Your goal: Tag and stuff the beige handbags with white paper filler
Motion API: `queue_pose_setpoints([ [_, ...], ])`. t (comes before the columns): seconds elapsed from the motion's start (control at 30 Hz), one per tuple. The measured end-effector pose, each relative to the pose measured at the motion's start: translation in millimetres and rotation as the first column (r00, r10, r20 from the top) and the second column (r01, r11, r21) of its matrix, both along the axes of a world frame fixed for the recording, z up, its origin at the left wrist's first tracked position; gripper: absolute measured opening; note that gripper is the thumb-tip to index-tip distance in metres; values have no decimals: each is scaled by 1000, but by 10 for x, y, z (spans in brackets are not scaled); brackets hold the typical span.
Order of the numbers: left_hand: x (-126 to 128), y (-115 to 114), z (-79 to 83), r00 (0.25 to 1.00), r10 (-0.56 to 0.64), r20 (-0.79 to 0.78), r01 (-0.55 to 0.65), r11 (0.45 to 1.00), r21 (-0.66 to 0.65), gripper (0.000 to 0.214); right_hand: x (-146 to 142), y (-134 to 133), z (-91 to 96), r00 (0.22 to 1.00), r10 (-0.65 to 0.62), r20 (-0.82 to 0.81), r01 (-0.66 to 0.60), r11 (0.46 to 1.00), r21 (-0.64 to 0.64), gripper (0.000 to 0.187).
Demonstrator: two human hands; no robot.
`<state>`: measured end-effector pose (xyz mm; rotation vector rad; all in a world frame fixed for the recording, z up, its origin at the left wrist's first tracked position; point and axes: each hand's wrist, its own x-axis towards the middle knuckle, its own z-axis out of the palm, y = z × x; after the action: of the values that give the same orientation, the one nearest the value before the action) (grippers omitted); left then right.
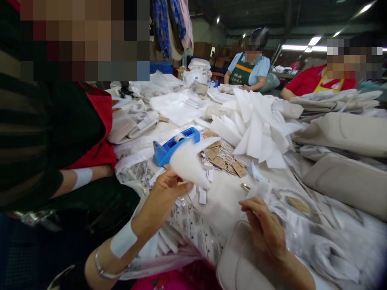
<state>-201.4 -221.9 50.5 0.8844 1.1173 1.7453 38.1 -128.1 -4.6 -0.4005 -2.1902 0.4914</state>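
Note:
My left hand [161, 193] is closed on a white sheet of tissue paper [189, 161], lifted above the cluttered table and blurred by motion. My right hand [264, 231] rests with curled fingers on a cream fabric item [238, 262] at the near edge, pinching a small white slip [260, 189]. A blue tape dispenser [173, 145] lies just beyond my left hand. Brown paper tags [222, 159] with strings lie in a loose heap behind the sheet.
A fan of white tissue sheets [256, 129] lies mid-table. Cream bags [347, 177] pile up at the right. Barcode label strips [196, 229] lie near me. A person in dark sleeves and a red apron [96, 133] sits at my left. Two other people work at the far side.

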Motion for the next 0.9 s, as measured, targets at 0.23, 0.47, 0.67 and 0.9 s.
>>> queue_pose_setpoints([
  [0.23, 32, -595, -412, 887, -204, -413, 196, 979, -63, 17, -21, -10, -7, 997, -71, -23, 71, 997, -20, 33],
  [0.47, -2, -650, -516, 893, -332, -303, 252, 928, -275, 30, 2, -13, -17, 994, -98, -57, 94, 993, -68, 29],
  [0.67, 22, -513, -457, 937, -247, -247, 192, 955, -225, 13, 2, -8, 5, 972, -119, -203, 72, 971, -227, 22],
  [0.9, 79, -284, -548, 924, -186, -334, 148, 979, -138, 22, -17, -12, -2, 970, -96, -224, 22, 950, -311, 26],
])
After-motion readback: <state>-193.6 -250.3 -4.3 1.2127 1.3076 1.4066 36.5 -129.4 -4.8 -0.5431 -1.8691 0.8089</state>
